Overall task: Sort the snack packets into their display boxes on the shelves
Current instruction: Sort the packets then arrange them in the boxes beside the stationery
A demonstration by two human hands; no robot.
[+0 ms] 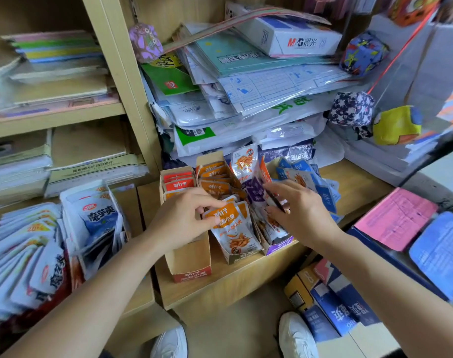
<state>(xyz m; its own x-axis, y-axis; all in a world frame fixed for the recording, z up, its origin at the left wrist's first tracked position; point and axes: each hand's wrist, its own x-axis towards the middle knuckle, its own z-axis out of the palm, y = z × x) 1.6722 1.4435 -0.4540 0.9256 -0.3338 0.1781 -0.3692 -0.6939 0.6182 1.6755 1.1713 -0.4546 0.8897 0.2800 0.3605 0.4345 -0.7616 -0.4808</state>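
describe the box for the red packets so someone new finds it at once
On the low wooden shelf, below the heap of plastic-wrapped papers, stands a row of cardboard display boxes. It is the leftmost box, under the left hand. It alone has a red front strip and red packets at its back; its neighbours hold orange packets and purple packets.

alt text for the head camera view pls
A person's left hand pinches an orange snack packet in a cardboard display box while the right hand pinches a purple packet beside it, on a wooden shelf under stacked stationery.
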